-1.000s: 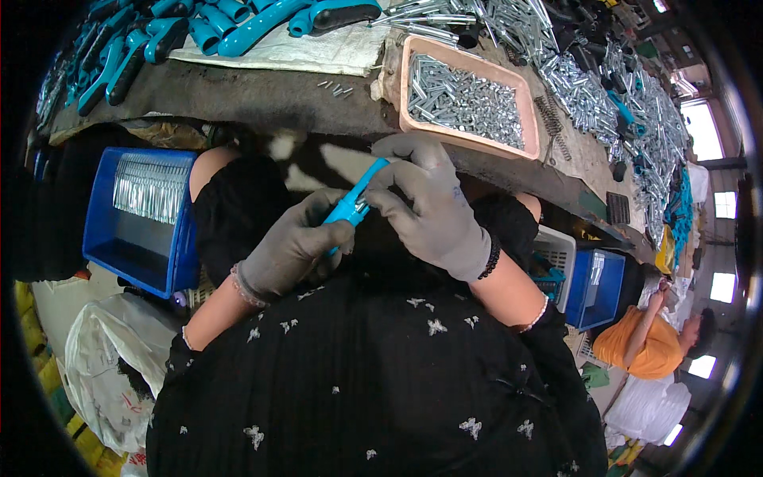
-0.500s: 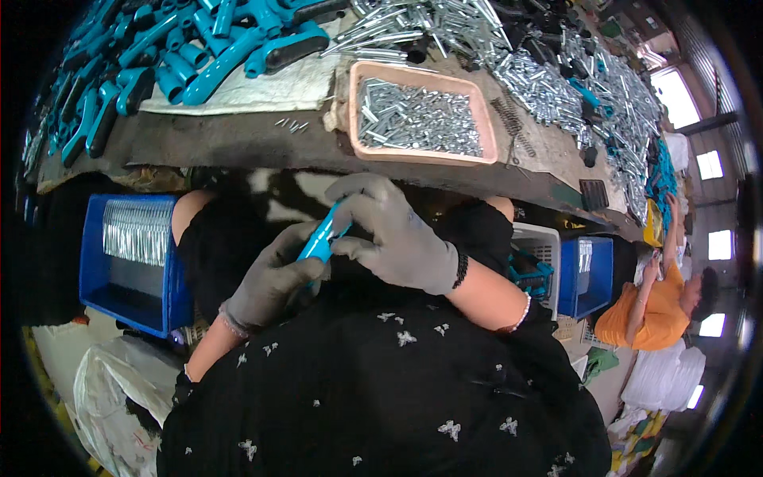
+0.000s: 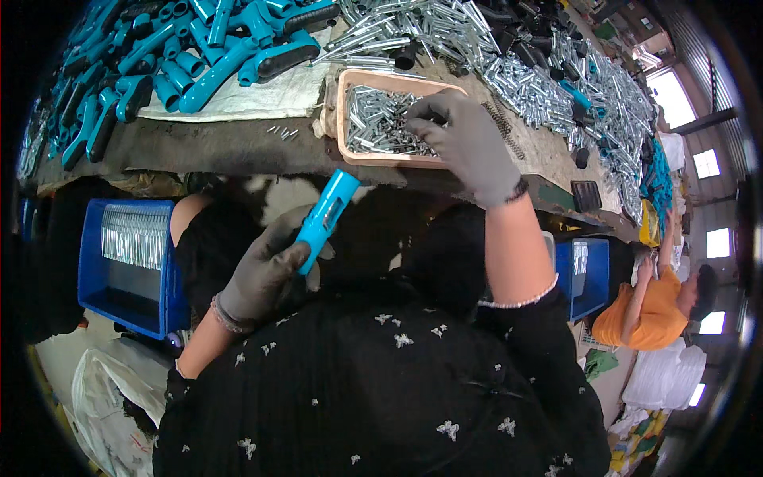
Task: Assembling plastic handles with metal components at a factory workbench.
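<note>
Below head cam: cluttered brown workbench point(image 3: 238, 147) | blue plastic bin point(image 3: 127, 270) at left | shallow orange tray of small metal pins point(image 3: 380, 121); right hand point(image 3: 469, 143) reaching into it, grip unclear | left hand point(image 3: 266, 270) clenched round cyan plastic handle point(image 3: 326, 216), below bench edge

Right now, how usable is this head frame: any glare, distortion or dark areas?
Head view: strong fisheye bends the table edge and blackens the corners; windows at right blow out white; the right hand in the tray and the left hand holding the blue handle are sharp.
</note>
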Tool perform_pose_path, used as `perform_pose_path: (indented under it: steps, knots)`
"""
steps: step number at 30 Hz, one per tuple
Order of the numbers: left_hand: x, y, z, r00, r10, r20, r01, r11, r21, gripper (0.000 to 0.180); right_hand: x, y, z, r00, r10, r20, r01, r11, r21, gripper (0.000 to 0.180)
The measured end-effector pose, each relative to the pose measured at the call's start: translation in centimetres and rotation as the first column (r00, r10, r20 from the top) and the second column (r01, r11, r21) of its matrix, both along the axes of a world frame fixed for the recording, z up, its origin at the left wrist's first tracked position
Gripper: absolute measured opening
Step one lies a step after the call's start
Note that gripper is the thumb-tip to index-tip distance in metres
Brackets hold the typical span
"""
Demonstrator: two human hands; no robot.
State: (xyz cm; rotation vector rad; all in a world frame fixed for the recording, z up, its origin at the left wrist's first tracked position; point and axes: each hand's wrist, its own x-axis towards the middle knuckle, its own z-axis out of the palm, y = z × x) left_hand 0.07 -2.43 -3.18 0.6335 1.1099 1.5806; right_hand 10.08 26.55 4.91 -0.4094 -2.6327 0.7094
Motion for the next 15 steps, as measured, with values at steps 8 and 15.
perform_pose_path:
  steps: [8,15]
  knots:
    - [-0.1,1.0,2.8,0.995,0.096,-0.037,-0.097,0.995,-0.022,0.062,-0.7,1.4,-2.3,0.99,-0.069,0.12,0.063,0.997,0.052,0.021]
    - [-1.5,2.3,3.6,0.998,0.001,-0.062,-0.006,0.996,-0.086,0.062,0.9,-1.9,-0.5,0.986,-0.161,-0.045,0.14,0.943,-0.302,0.02]
